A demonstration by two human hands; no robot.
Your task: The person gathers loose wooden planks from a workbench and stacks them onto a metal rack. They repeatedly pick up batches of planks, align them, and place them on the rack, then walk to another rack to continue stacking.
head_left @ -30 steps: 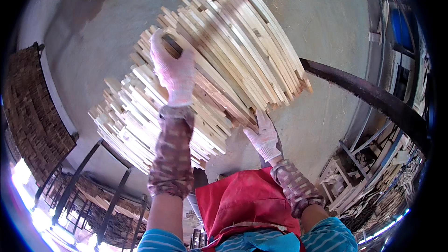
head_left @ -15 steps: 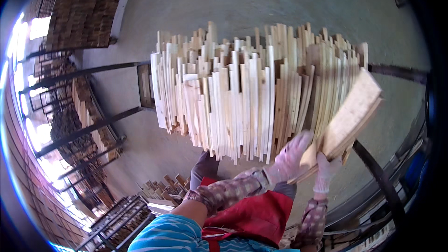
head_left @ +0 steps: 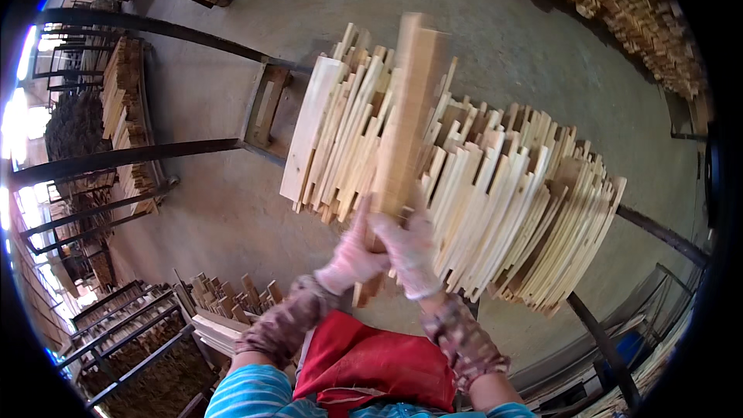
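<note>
A bundle of wooden boards (head_left: 409,108), blurred by motion, is gripped near its lower end between my two gloved hands. My left hand (head_left: 357,251) wraps its left side, and my right hand (head_left: 409,244) closes round the right side. The boards point away from me, above a long row of pale wooden slats (head_left: 480,186) standing side by side on a dark metal rack. Slat ends are uneven along the far and near sides. Part of the row is hidden behind the held boards and my hands.
Dark rack bars (head_left: 131,161) reach out to the left, and another bar (head_left: 604,348) crosses at lower right. Stacked wood (head_left: 619,15) stands at far right. Loaded carts (head_left: 128,124) line the left. Short wood pieces (head_left: 232,298) and a metal frame lie at lower left.
The held boards have swung from the right end of the row to its left-middle part, now pointing away from me. Both hands moved left with them, and the view has turned.
</note>
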